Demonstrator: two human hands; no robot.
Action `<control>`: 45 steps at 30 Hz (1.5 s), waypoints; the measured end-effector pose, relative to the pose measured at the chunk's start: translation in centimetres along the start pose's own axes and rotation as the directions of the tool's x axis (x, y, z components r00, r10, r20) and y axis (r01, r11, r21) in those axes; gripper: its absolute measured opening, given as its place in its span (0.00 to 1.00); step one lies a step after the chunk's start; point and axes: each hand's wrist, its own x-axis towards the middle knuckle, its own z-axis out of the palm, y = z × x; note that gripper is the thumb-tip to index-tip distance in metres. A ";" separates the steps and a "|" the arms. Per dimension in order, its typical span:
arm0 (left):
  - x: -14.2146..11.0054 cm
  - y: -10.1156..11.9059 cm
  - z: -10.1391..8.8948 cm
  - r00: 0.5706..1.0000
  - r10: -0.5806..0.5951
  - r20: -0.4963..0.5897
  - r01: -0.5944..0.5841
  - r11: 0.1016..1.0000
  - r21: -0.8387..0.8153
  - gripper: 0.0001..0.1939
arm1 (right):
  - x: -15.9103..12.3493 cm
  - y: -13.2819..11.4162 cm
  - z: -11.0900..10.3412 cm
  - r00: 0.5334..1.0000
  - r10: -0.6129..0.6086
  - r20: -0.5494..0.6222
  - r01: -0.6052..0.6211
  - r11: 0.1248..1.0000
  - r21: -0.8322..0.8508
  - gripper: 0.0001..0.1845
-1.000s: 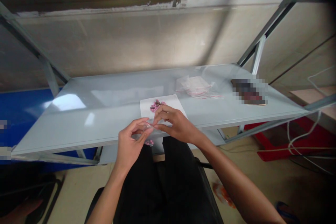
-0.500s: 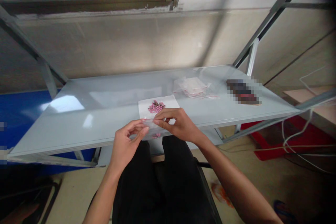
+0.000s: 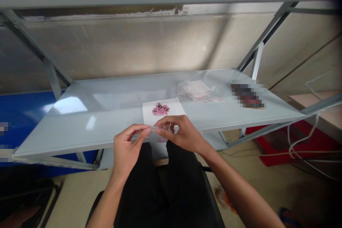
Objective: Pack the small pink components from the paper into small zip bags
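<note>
Between my hands, at the front edge of the grey shelf [image 3: 112, 105], is a clear zip bag [image 3: 156, 136] with something pink showing faintly inside. My left hand [image 3: 130, 144] pinches the bag's top left edge between thumb and fingertips. On the right end of that edge, my right hand [image 3: 180, 131] closes thumb and forefinger. Just beyond the fingers lies a white sheet of paper [image 3: 175, 108]. A small cluster of pink beads [image 3: 161, 109] with some darker pieces rests on it. My fingers partly cover the bag and the paper's near edge.
Several flat clear bags with red seal lines [image 3: 199, 91] lie in a pile farther back. A blurred-out dark object [image 3: 247, 94] rests at the shelf's right. Metal posts [image 3: 50, 73] frame both ends. Cables [image 3: 291, 142] hang at the right, above a red object [image 3: 275, 155].
The bag has tilted, so its red seal line and pink contents show less. My right hand has shifted slightly down and right. The view has moved a little.
</note>
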 end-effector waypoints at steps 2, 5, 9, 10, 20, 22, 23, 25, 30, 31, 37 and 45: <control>-0.1 -0.1 0.1 1.000 0.012 -0.006 -0.012 1.000 0.027 0.07 | -0.2 -0.2 0.2 1.000 -0.012 -0.024 0.011 0.999 -0.037 0.07; -0.3 0.0 0.3 0.999 0.050 0.020 -0.052 0.995 0.084 0.05 | -0.4 -0.2 0.5 0.998 -0.044 -0.037 0.042 0.997 -0.060 0.06; -0.5 0.5 0.7 0.993 0.107 0.046 -0.112 0.986 0.124 0.05 | -0.7 -0.3 0.8 0.994 -0.100 -0.037 0.096 0.991 -0.091 0.08; -0.6 0.7 0.8 0.991 0.120 0.050 -0.126 0.984 0.128 0.05 | -0.8 -0.3 0.9 0.992 -0.121 -0.037 0.117 0.988 -0.101 0.09; -0.8 1.6 0.0 0.980 0.193 0.049 -0.198 0.968 0.151 0.05 | -1.3 -0.6 1.0 0.991 -0.099 -0.085 0.101 0.995 0.008 0.08; -0.8 1.5 -0.2 0.981 0.184 0.055 -0.189 0.973 0.131 0.04 | -1.3 -0.7 0.9 0.992 -0.087 -0.096 0.090 0.996 0.024 0.08; -0.8 1.5 -0.2 0.981 0.181 0.069 -0.188 0.975 0.116 0.03 | -1.3 -0.8 0.9 0.991 -0.100 -0.093 0.103 0.994 0.029 0.07; -0.9 1.5 -0.1 0.977 0.184 0.111 -0.193 0.978 0.083 0.03 | -1.4 -1.0 0.9 0.987 -0.142 -0.081 0.145 0.989 0.033 0.07; -1.0 1.7 0.0 0.971 0.212 0.113 -0.222 0.972 0.075 0.06 | -1.6 -1.5 1.1 0.982 -0.180 -0.063 0.181 0.984 0.009 0.07; -1.0 1.8 -0.2 0.972 0.209 0.106 -0.219 0.972 0.090 0.06 | -1.6 -1.5 1.2 0.985 -0.162 -0.066 0.164 0.986 0.013 0.07; -0.6 1.8 -1.1 0.980 0.181 0.080 -0.191 0.973 0.133 0.04 | -1.2 -1.6 1.3 0.992 -0.047 -0.119 0.054 0.997 0.059 0.10; -0.9 1.9 -0.5 0.973 0.197 0.122 -0.207 0.975 0.082 0.04 | -1.8 -2.0 1.3 0.988 -0.133 -0.084 0.138 0.989 0.051 0.08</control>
